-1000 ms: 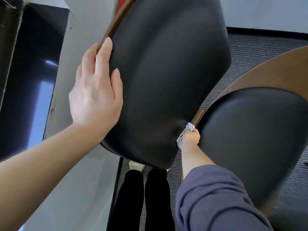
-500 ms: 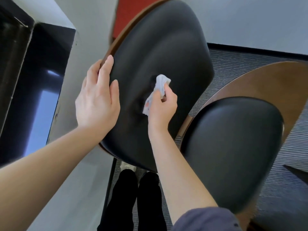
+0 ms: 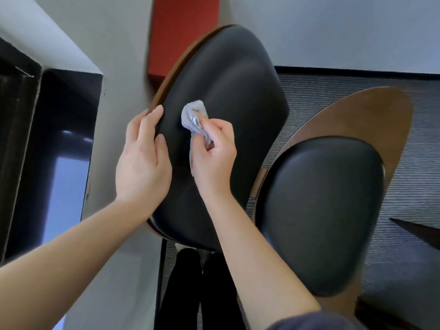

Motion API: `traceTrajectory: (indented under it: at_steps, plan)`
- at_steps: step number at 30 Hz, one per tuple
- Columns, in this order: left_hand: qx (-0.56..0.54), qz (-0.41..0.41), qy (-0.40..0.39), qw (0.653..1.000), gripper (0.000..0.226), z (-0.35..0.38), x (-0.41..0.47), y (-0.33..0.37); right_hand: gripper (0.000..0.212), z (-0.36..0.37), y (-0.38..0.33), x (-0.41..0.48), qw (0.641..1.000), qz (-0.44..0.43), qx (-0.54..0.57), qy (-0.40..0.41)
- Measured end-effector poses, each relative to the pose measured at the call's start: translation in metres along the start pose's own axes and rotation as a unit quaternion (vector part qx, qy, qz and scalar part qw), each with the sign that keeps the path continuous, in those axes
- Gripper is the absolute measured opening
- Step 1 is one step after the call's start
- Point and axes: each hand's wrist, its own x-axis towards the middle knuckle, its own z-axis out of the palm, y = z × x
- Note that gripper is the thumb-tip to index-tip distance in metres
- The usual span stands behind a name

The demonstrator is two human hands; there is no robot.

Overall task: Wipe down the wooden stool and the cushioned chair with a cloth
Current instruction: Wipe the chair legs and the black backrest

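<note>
The cushioned chair has a black padded backrest (image 3: 228, 86) in a brown wooden shell, and a black padded seat (image 3: 321, 210) to the right. My right hand (image 3: 212, 153) grips a crumpled light grey cloth (image 3: 194, 116) and presses it against the left part of the backrest. On the backrest's left edge rests my left hand (image 3: 142, 158), fingers straight, thumb on the padding. The wooden stool is not in view.
A grey wall with a red panel (image 3: 183, 32) stands behind the chair. A dark window or cabinet (image 3: 47, 151) lies to the left. Grey striped carpet (image 3: 357, 86) covers the floor on the right. My black-trousered legs (image 3: 195, 294) are below the backrest.
My right hand went from the gap between backrest and seat up onto the backrest, then left toward my left hand, taking the cloth with it. My left hand stayed on the edge.
</note>
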Motion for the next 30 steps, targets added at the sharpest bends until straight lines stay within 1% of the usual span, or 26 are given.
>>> traceTrajectory:
  at_steps: [5,8,11,14,19,22,24,26,28,30]
  plan:
    - [0.006,0.049,-0.059,0.997,0.047,-0.004,0.047,0.011,0.026,0.001,0.003,0.076,0.999,0.010,-0.006,0.046]
    - [-0.009,0.072,-0.083,0.994,0.046,0.001,0.081,0.017,0.029,-0.002,0.004,0.123,0.997,0.020,-0.016,0.078]
    - [-0.027,0.076,-0.088,0.993,0.046,0.005,0.094,0.017,0.028,-0.002,0.004,0.147,0.996,0.029,-0.020,0.083]
    - [-0.056,0.072,-0.086,0.992,0.046,0.005,0.092,0.017,0.031,-0.003,0.004,0.134,0.998,0.010,-0.029,0.063]
    - [-0.130,0.031,-0.104,0.986,0.046,0.001,0.093,0.017,0.029,0.003,-0.002,0.066,0.994,-0.102,-0.026,-0.009]
    - [-0.166,0.008,-0.118,0.979,0.045,0.000,0.094,0.018,0.028,-0.001,0.002,0.025,0.993,-0.107,-0.015,-0.055]
    - [-0.150,0.010,-0.119,0.981,0.046,0.000,0.094,0.020,0.025,-0.005,0.007,0.007,0.992,-0.098,-0.004,-0.082]
    - [-0.100,0.027,-0.107,0.989,0.047,0.001,0.094,0.023,0.024,-0.008,0.012,0.006,0.991,-0.101,0.000,-0.082]
    - [-0.027,0.062,-0.097,0.993,0.047,0.003,0.096,0.028,0.025,-0.010,0.019,0.024,0.994,-0.102,-0.008,-0.050]
    - [0.046,0.097,-0.101,0.989,0.049,0.007,0.103,0.036,0.025,-0.011,0.026,0.056,0.997,-0.074,-0.019,0.006]
